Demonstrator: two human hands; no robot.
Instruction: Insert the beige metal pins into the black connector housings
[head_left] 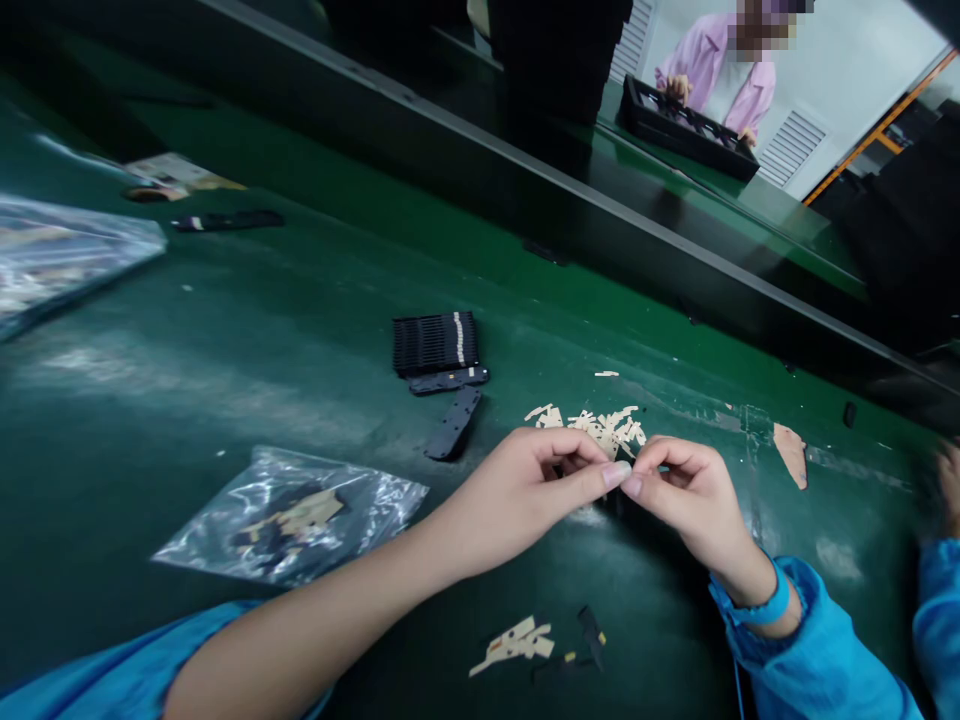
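My left hand (551,484) and my right hand (679,492) meet at their fingertips, thumbs and forefingers pinched together. Whatever lies between them is too small and too covered to name. Just beyond the fingers spreads a pile of small cream-coloured strips (607,428). To the left, a row of thin black parts (427,343) is stacked side by side, with a pale line across them. Two loose black flat parts (454,425) lie in front of that stack. Below my hands sit more cream pieces (517,640) and small black pieces (592,636) with yellow bits.
A clear plastic bag (300,515) with cream and dark pieces lies by my left forearm; a larger bag (67,255) is farther left. A dark rail (525,180) crosses behind the green table (300,290). A co-worker's hand (949,480) shows at right; another person (720,70) works beyond.
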